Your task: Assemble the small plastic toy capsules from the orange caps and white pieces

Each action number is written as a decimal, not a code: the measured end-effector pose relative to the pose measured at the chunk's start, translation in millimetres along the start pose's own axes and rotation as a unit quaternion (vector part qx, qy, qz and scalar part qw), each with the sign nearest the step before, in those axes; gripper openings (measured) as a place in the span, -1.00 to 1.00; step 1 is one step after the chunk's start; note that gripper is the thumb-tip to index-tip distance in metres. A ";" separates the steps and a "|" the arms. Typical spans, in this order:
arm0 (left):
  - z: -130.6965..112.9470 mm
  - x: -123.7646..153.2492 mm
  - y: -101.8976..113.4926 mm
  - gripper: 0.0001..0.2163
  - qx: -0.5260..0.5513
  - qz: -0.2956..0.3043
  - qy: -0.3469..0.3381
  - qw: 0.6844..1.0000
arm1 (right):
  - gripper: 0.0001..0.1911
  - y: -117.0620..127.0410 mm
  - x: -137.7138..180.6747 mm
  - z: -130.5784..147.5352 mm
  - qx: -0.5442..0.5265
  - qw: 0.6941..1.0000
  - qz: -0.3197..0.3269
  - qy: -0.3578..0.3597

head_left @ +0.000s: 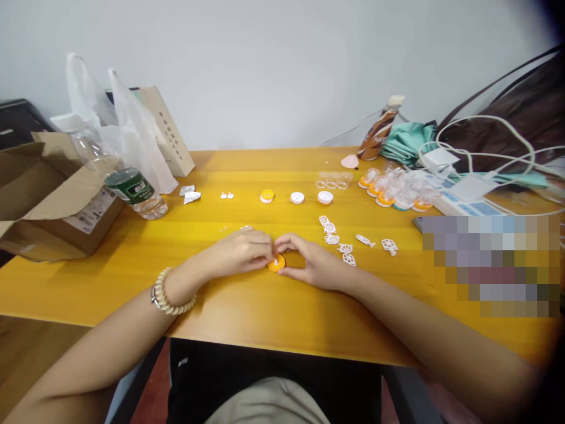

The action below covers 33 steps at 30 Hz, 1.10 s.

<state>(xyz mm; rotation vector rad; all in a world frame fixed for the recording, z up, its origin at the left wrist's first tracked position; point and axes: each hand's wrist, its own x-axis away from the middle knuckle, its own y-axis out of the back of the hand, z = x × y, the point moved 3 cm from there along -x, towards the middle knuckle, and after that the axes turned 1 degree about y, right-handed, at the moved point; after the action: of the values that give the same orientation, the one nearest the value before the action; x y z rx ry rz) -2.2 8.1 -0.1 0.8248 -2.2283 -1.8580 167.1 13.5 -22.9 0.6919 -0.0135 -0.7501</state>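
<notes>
Between my two hands, low over the front middle of the table, is a small orange round plastic part (276,264) with a small whitish piece at its centre. My right hand (311,262) curves round its right side, thumb and forefinger at its edge. Fingers bunched together, my left hand (247,252) reaches the part's upper left edge; what its fingertips pinch is hidden. Beyond the hands stand a yellow-and-white round part (267,196), a white round part (297,198) and a white-and-orange one (325,198). White spoked plastic pieces (332,239) lie right of my right hand.
At left stand an open cardboard box (83,200), a tilted water bottle (136,191) and a white plastic bag (141,135). Clear round covers (334,180) lie behind the parts. On the right are several clear-topped assembled pieces (388,191), a brown drink bottle (379,129) and tangled white cables (477,171).
</notes>
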 end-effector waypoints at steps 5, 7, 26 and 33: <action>0.3 0.4 1.7 -0.82 0.040 0.013 0.018 0.999 | -0.64 1.0 -0.4 1.8 -0.012 1.000 0.010 0.001; 0.5 1.3 5.0 -0.81 0.056 0.012 0.031 0.998 | -0.64 1.3 -0.1 2.6 -0.012 1.000 0.013 -0.003; -10.9 1.5 13.3 -0.81 0.034 0.080 0.041 0.995 | -0.66 -0.4 -0.1 0.2 -0.021 1.000 0.013 0.003; 12.4 9.7 26.4 -0.78 0.106 0.013 0.125 0.986 | -0.59 -0.1 -0.4 -4.4 0.050 0.998 -0.025 0.014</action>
<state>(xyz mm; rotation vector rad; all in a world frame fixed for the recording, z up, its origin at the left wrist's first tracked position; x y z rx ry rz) -24.3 16.7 19.5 0.9953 -2.2863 -1.4300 167.9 16.1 -26.3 0.8010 -0.0093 -0.7909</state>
